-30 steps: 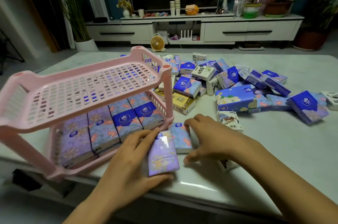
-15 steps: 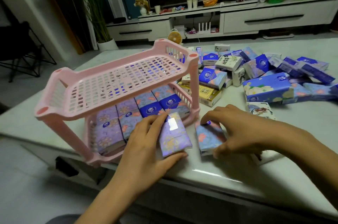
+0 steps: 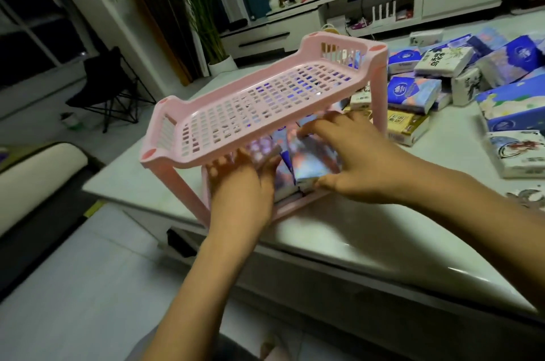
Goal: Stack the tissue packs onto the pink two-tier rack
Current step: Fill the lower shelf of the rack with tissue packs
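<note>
The pink two-tier rack (image 3: pixel 236 113) stands on the near left corner of the table. Its top tier holds nothing; purple tissue packs show through the grid on the lower tier. My left hand (image 3: pixel 244 186) reaches into the lower tier at the front and holds a purple tissue pack (image 3: pixel 262 151), partly hidden by the top tier's rim. My right hand (image 3: pixel 354 154) grips a second shiny purple-and-pink pack (image 3: pixel 312 157) between thumb and fingers, tilted over the lower tier's front rim. A loose pile of tissue packs (image 3: pixel 413 92) lies right of the rack.
The pale table (image 3: pixel 368 231) ends close to me, with its edge just below my wrists. A yellow pack (image 3: pixel 404 124) sits by the rack's right leg and white packs (image 3: pixel 519 154) lie at far right. A black folding chair (image 3: pixel 109 86) stands on the floor to the left.
Both hands lifted their packs off the table and moved them forward into the rack's lower tier. The camera swung left and closer to the rack.
</note>
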Demonstrator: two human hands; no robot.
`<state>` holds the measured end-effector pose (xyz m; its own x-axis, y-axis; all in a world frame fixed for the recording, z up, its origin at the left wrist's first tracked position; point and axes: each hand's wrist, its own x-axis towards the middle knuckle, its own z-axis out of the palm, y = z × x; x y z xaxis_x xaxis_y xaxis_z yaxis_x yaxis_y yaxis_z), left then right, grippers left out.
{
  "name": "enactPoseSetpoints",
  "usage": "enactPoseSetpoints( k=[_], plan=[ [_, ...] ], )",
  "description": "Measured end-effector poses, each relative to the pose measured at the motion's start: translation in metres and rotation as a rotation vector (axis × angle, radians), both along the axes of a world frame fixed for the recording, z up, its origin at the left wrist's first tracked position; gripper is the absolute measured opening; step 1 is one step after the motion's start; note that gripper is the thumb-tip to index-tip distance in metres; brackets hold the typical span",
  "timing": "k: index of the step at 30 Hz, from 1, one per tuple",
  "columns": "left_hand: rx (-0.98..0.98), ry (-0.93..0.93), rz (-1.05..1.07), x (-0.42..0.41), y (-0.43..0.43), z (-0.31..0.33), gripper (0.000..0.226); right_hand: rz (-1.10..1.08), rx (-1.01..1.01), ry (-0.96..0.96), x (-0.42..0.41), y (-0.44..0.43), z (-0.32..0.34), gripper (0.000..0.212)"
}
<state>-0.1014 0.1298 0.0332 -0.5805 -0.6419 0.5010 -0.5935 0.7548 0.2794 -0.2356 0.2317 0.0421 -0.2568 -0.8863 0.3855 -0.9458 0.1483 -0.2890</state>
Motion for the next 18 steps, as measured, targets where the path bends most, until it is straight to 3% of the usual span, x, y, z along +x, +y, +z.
enactPoseSetpoints(
  k=[2, 4, 8, 18],
  plan=[
    [0.122, -0.079, 0.043, -0.001, -0.006, 0.002, 0.042, 0.01, 0.012, -0.001, -0.001, -0.011, -0.005, 0.065],
    [0.322, -0.209, 0.111, -0.002, -0.014, 0.0, 0.054, 0.031, 0.021, -0.027, 0.0, -0.02, -0.008, 0.064],
    [0.125, -0.29, 0.132, -0.001, -0.022, -0.003, 0.051, 0.034, 0.081, -0.101, 0.001, -0.028, -0.012, 0.052],
    [0.17, -0.255, 0.175, 0.007, -0.01, -0.021, 0.047, -0.003, 0.07, -0.027, 0.01, -0.035, -0.013, 0.04]
  ],
)
